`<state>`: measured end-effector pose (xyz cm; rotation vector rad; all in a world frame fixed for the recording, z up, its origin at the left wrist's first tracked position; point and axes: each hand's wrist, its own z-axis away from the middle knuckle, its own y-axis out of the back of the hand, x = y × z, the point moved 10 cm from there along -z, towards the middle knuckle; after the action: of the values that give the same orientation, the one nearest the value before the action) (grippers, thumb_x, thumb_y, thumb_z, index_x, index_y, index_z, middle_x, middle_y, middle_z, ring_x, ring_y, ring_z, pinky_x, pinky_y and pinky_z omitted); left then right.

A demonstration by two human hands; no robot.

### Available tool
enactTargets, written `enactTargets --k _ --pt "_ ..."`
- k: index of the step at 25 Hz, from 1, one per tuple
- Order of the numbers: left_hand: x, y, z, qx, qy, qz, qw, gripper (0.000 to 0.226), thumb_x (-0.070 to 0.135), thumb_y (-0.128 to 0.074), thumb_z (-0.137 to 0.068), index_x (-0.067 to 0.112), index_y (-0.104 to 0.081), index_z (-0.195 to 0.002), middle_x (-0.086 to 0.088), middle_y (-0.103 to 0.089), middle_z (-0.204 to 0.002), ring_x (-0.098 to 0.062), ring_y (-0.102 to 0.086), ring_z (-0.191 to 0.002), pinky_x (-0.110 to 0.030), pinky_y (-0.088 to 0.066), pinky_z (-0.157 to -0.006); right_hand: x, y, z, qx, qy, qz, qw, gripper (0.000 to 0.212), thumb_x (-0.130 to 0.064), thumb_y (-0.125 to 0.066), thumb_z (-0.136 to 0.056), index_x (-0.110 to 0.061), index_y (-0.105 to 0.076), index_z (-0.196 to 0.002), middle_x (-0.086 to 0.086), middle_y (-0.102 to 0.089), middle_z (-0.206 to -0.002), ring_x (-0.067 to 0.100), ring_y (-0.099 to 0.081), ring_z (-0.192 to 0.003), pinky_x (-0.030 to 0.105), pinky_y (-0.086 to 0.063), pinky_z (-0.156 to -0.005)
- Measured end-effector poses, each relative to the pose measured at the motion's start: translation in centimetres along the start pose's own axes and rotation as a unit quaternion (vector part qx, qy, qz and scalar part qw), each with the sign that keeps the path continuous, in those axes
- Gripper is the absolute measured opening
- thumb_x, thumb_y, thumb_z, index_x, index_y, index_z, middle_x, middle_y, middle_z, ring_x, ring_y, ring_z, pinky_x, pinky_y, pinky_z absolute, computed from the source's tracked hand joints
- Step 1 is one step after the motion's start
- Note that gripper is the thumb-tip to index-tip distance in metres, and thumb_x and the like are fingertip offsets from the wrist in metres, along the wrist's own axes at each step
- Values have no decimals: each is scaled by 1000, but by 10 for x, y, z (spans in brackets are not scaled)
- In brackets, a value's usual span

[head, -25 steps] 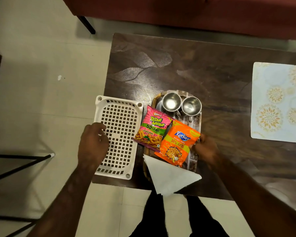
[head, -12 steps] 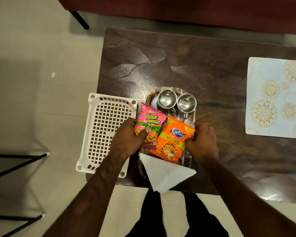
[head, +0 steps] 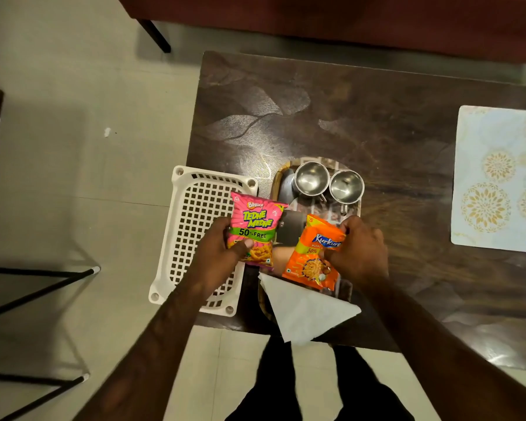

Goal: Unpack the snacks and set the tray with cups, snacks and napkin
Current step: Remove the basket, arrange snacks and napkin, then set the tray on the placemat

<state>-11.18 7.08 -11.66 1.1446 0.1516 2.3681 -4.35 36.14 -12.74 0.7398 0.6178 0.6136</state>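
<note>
A patterned tray [head: 275, 183] lies near the table's front edge with two steel cups [head: 312, 178] [head: 346, 186] side by side at its far end. My left hand [head: 217, 249] grips a pink snack packet [head: 255, 230] by its left edge, held over the tray's left rim. My right hand [head: 359, 249] grips an orange snack packet [head: 315, 256] by its right side, above the tray's middle. A folded white napkin [head: 305, 311] lies on the tray's near end and overhangs the table edge.
A white plastic basket [head: 195, 214] sits at the table's left front corner, partly over the edge. A pale floral placemat [head: 498, 180] lies at the right on the dark wooden table [head: 377, 123]. A red sofa [head: 346, 19] stands behind; black metal legs [head: 37, 287] at left.
My left hand left the white basket and took hold of the pink packet. Both packets have been pulled apart, pink to the left and orange to the right, uncovering the tray's middle.
</note>
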Motion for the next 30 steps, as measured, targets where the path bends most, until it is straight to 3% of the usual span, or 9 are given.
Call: enactTargets --k 5,12,14,16,18,22,24,27,30 --pt "-17 69 5 114 13 37 993 29 11 -67 -85 33 -62 -103 0 -71 -107 -20 -69 -98 -42 -54 -89 -2 11 8 6 0 -160 987 30 1 -67 -75 -25 -53 -77 -4 -66 -79 27 -69 -81 33 -49 -62" --pt "-32 138 10 246 92 -209 942 48 18 -57 -79 18 -56 -127 -11 -60 -120 -36 -53 -117 -56 -37 -103 -31 29 25 81 40 -228 969 27 4 -65 -80 -20 -52 -79 -9 -56 -73 7 -50 -67 25 -36 -56" --pt "-10 144 24 306 24 -260 916 53 13 -61 -77 16 -53 -129 -11 -59 -118 -34 -52 -115 -54 -39 -98 -47 31 29 86 60 -256 961 24 6 -65 -83 -16 -54 -81 -8 -57 -75 6 -53 -70 26 -42 -59" --pt "11 120 23 229 -69 -173 955 40 13 -65 -82 15 -59 -121 -4 -65 -106 -23 -60 -104 -50 -49 -93 -70 31 31 77 83 -278 954 24 6 -64 -84 -16 -55 -83 -8 -58 -78 8 -56 -74 27 -47 -62" --pt "24 75 23 71 -91 -78 990 35 23 -71 -87 20 -61 -120 4 -67 -104 -12 -64 -101 -40 -54 -91 -96 24 32 45 100 -314 943 32 9 -63 -83 -21 -53 -80 -11 -58 -78 1 -56 -72 22 -48 -60" --pt "30 24 18 -96 -57 -6 994 49 48 -73 -82 33 -56 -126 9 -69 -116 -10 -67 -108 -36 -58 -87 -132 -2 36 -30 124 -343 931 34 14 -64 -82 -18 -58 -90 -14 -63 -82 -3 -62 -73 18 -52 -60" --pt "19 22 10 -92 -25 10 995 45 36 -74 -86 27 -56 -126 4 -72 -114 -15 -72 -101 -44 -60 -86 -139 -18 38 -77 121 -375 916 38 16 -65 -85 -13 -59 -109 -7 -68 -95 1 -72 -82 25 -61 -65" --pt "7 47 -2 17 -12 -49 999 39 23 -72 -89 19 -55 -124 0 -71 -113 -21 -70 -101 -47 -58 -89 -131 -38 37 -134 76 -383 911 59 14 -66 -88 -18 -51 -135 12 -69 -113 21 -75 -94 34 -64 -80" --pt "6 70 -9 85 -17 -143 986 35 23 -65 -92 21 -52 -124 3 -68 -112 -26 -68 -101 -37 -53 -87 -101 -43 33 -143 80 -292 942 57 9 -68 -84 -24 -55 -127 4 -65 -108 17 -62 -93 26 -54 -83"
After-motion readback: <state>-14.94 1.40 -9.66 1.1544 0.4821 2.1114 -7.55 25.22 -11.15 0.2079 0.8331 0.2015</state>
